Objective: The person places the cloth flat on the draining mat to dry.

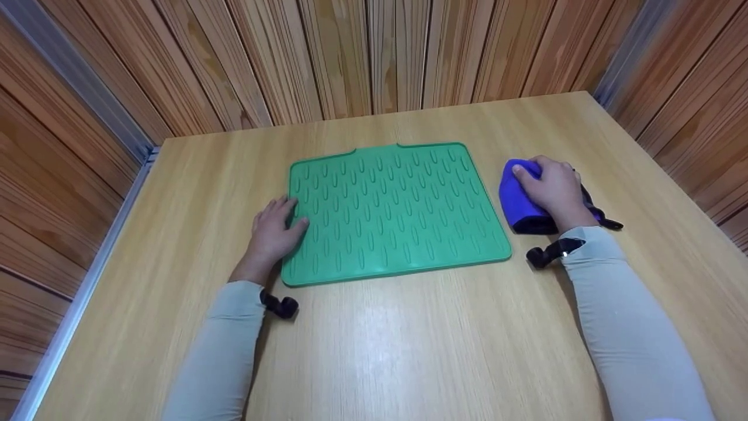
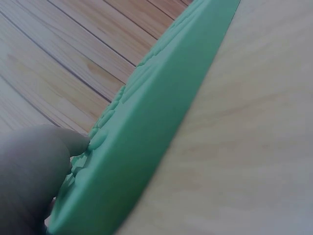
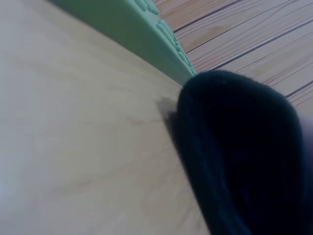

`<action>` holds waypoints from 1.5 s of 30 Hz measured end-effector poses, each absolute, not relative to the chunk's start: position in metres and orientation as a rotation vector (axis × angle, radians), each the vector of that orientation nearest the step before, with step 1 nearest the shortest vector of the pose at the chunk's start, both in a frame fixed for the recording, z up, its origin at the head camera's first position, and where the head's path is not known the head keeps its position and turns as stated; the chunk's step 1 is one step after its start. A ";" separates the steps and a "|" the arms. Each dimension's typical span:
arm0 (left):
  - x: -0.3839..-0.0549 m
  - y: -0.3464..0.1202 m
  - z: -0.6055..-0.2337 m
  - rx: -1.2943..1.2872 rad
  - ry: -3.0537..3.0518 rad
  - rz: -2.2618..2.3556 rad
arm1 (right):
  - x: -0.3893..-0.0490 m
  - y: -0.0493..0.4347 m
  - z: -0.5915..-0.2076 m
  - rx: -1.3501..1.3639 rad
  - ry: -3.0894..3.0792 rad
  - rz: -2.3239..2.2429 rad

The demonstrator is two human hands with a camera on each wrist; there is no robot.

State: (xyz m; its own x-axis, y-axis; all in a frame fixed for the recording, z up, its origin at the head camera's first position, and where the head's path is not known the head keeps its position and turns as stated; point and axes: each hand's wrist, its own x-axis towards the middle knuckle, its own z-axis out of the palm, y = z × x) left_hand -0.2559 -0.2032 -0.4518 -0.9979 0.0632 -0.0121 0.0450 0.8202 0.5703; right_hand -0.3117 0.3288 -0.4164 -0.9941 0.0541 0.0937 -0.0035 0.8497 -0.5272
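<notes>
A green silicone mat [image 1: 388,216] with rows of raised oval ridges lies flat on the table. My left hand [image 1: 273,231] rests at its left edge, the thumb over the rim and the fingers relaxed beside it. In the left wrist view the thumb [image 2: 39,161] touches the mat's ridged edge [image 2: 142,127]. To the right of the mat, my right hand [image 1: 555,188] grips a purple fabric item [image 1: 517,199] with a dark lining and a black strap end. Its dark, fuzzy, hollow opening [image 3: 239,142] fills much of the right wrist view.
The wooden table [image 1: 374,351] extends around the mat. Wood-plank walls [image 1: 339,58] rise behind it and on both sides, with a metal rail [image 1: 87,304] along the left edge. Each wrist bears a small black camera mount [image 1: 280,306].
</notes>
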 end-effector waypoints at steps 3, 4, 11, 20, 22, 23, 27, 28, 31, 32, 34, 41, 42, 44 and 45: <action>-0.256 -0.203 -0.452 0.098 2.976 0.932 | -0.311 0.329 -0.412 -0.077 -2.882 0.898; -0.256 -0.203 -0.452 0.100 2.978 0.933 | -0.311 0.330 -0.410 -0.089 -2.875 0.922; -0.256 -0.203 -0.452 0.090 2.975 0.929 | -0.307 0.332 -0.391 -0.183 -2.834 1.104; -0.257 -0.203 -0.452 0.102 2.978 0.918 | -0.302 0.335 -0.371 -0.280 -2.757 1.242; -0.257 -0.203 -0.452 0.106 2.978 0.913 | -0.301 0.334 -0.367 -0.281 -2.733 1.244; -0.257 -0.203 -0.452 0.107 2.979 0.911 | -0.301 0.333 -0.366 -0.279 -2.720 1.242; -0.257 -0.203 -0.452 0.105 2.977 0.911 | -0.299 0.333 -0.360 -0.271 -2.671 1.242; -0.257 -0.203 -0.452 0.105 2.978 0.912 | -0.298 0.332 -0.359 -0.270 -2.659 1.240; -0.256 -0.202 -0.452 0.108 2.980 0.918 | -0.296 0.330 -0.357 -0.248 -2.596 1.214; -0.256 -0.202 -0.452 0.109 2.981 0.918 | -0.295 0.330 -0.356 -0.244 -2.575 1.207; -0.256 -0.202 -0.452 0.110 2.984 0.917 | -0.294 0.328 -0.354 -0.234 -2.540 1.206; -0.256 -0.202 -0.452 0.092 2.974 0.926 | -0.289 0.323 -0.343 -0.255 -2.478 1.299; -0.256 -0.202 -0.452 0.091 2.973 0.927 | -0.288 0.322 -0.341 -0.258 -2.470 1.313; -0.256 -0.202 -0.452 0.091 2.971 0.929 | -0.286 0.320 -0.338 -0.259 -2.456 1.337; -0.256 -0.202 -0.452 0.092 2.972 0.929 | -0.285 0.318 -0.336 -0.261 -2.450 1.350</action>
